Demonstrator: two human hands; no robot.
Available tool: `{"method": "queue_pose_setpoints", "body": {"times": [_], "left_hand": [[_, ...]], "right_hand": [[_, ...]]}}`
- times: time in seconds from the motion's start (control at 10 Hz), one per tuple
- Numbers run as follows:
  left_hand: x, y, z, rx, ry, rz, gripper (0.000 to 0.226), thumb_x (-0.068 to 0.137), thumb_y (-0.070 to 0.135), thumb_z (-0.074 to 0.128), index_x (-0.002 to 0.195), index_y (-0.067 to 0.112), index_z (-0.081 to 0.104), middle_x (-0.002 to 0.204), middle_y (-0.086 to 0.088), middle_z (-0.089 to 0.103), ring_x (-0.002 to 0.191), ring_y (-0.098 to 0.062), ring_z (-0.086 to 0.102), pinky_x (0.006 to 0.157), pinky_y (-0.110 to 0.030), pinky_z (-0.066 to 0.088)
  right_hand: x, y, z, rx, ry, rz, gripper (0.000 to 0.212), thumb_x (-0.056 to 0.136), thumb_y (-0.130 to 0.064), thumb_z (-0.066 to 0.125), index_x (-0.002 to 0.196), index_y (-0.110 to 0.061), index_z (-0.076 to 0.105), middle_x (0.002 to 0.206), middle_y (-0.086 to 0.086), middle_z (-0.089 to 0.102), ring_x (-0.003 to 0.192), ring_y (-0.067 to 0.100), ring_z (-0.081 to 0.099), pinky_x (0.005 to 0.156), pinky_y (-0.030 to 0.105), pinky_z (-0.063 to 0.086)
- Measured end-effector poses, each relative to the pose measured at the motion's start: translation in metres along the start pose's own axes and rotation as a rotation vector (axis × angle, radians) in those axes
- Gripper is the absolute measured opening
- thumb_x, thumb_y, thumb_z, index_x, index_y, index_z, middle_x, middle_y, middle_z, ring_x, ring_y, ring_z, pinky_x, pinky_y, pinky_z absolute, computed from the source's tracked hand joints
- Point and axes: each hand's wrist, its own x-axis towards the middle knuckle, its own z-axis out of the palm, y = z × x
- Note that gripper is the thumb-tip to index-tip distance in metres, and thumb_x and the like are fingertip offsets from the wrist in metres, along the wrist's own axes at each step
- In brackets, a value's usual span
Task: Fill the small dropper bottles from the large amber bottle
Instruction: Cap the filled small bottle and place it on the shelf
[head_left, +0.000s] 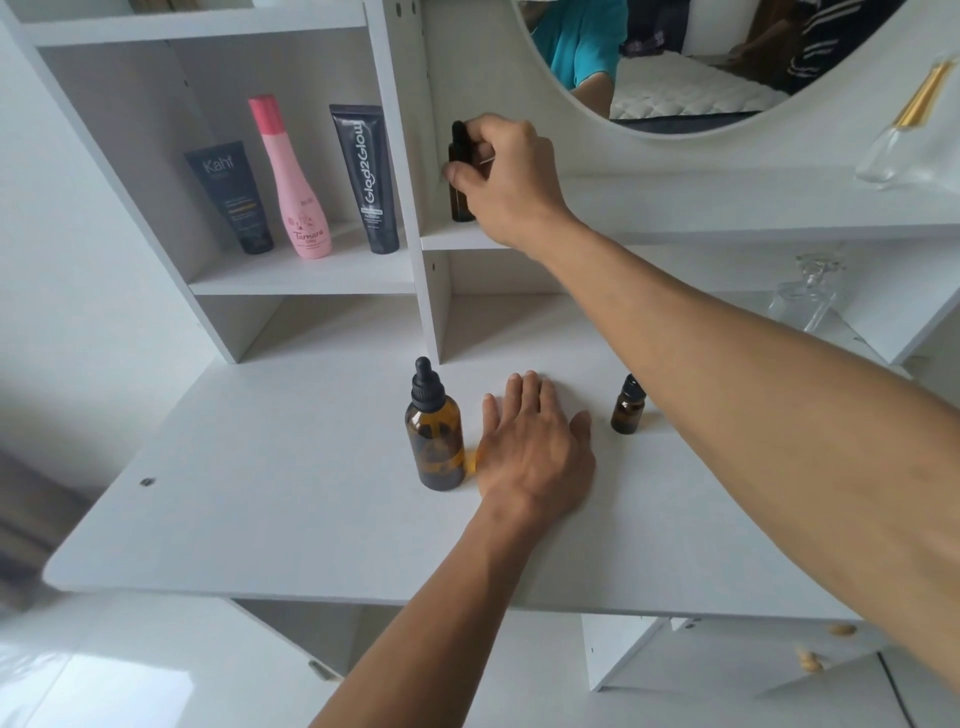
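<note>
The large amber bottle (435, 441) with a black dropper cap stands upright on the white tabletop (260, 519). My left hand (535, 452) lies flat on the table just right of it, fingers spread, holding nothing. A small amber dropper bottle (627, 408) stands further right, partly behind my right forearm. Up on the shelf, my right hand (506, 176) is closed around a slim dark dropper bottle (460, 202), whose base rests on or close to the shelf board; my fingers hide its middle.
A shelf compartment on the left holds a dark Kahf tube (231, 200), a pink bottle (293, 182) and a grey tube (369, 182). A round mirror (701, 62) hangs above. Clear glass bottles (909, 135) stand at the right, and another glass bottle (802, 296) below.
</note>
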Motion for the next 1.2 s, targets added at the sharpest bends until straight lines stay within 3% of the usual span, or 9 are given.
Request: {"method": "queue_pose_setpoints", "body": {"times": [0.3,0.5,0.6,0.7,0.8,1.0,1.2], "left_hand": [[0.0,0.0,0.0,0.007,0.0,0.002,0.065,0.104,0.046,0.018,0.156,0.009,0.009,0.166,-0.004,0.002,0.152,-0.019,-0.006,0.123,-0.042,-0.003],[0.0,-0.001,0.001,0.012,0.0,0.003,0.065,0.104,0.047,0.018,0.156,0.01,0.009,0.166,-0.004,0.002,0.152,-0.019,-0.006,0.123,-0.042,-0.003],[0.001,-0.002,0.002,0.013,0.003,0.006,0.066,0.103,0.047,0.018,0.156,0.009,0.01,0.166,-0.004,0.003,0.152,-0.019,-0.006,0.123,-0.042,-0.003],[0.001,-0.003,0.003,0.008,0.016,0.016,0.066,0.103,0.047,0.019,0.156,0.009,0.012,0.165,-0.004,0.006,0.152,-0.019,-0.004,0.123,-0.042,-0.002],[0.001,-0.005,0.005,0.004,0.03,0.031,0.065,0.103,0.047,0.021,0.155,0.009,0.017,0.165,-0.004,0.011,0.152,-0.019,0.001,0.123,-0.043,0.001],[0.002,-0.008,0.01,0.007,0.092,0.067,0.056,0.099,0.045,0.025,0.139,0.01,0.043,0.149,-0.004,0.041,0.141,-0.023,0.028,0.118,-0.047,0.02],[0.0,-0.009,0.01,0.004,0.121,0.052,0.052,0.096,0.045,0.026,0.125,0.011,0.053,0.136,-0.003,0.051,0.132,-0.023,0.038,0.111,-0.047,0.031]], "right_hand": [[0.0,0.006,0.004,0.001,0.002,0.031,0.025,0.087,-0.02,0.073,0.109,-0.009,0.069,0.094,0.002,0.073,0.09,0.022,0.069,0.086,0.035,0.056],[-0.005,0.006,-0.001,0.023,0.007,0.037,0.038,0.085,-0.028,0.075,0.117,-0.01,0.066,0.106,0.003,0.072,0.093,0.018,0.069,0.089,0.034,0.057],[-0.012,0.007,-0.013,0.007,0.037,0.04,0.049,0.087,-0.03,0.074,0.129,-0.01,0.059,0.117,0.003,0.067,0.094,0.013,0.068,0.09,0.027,0.056],[-0.024,0.007,-0.031,0.004,0.083,0.031,0.049,0.088,-0.027,0.075,0.131,-0.01,0.059,0.12,0.003,0.067,0.09,0.005,0.065,0.081,0.009,0.051],[-0.045,0.005,-0.055,0.007,0.115,0.038,0.044,0.088,-0.023,0.074,0.128,-0.011,0.062,0.113,0.0,0.068,0.079,-0.003,0.06,0.071,-0.001,0.045],[-0.103,0.017,-0.104,-0.022,0.129,0.088,0.029,0.085,-0.016,0.075,0.113,-0.009,0.07,0.095,-0.002,0.07,0.08,0.006,0.064,0.074,0.003,0.047],[-0.16,0.051,-0.111,-0.087,0.065,0.201,0.032,0.085,-0.012,0.075,0.115,-0.007,0.068,0.11,0.005,0.072,0.095,0.018,0.067,0.091,0.031,0.054]]}}
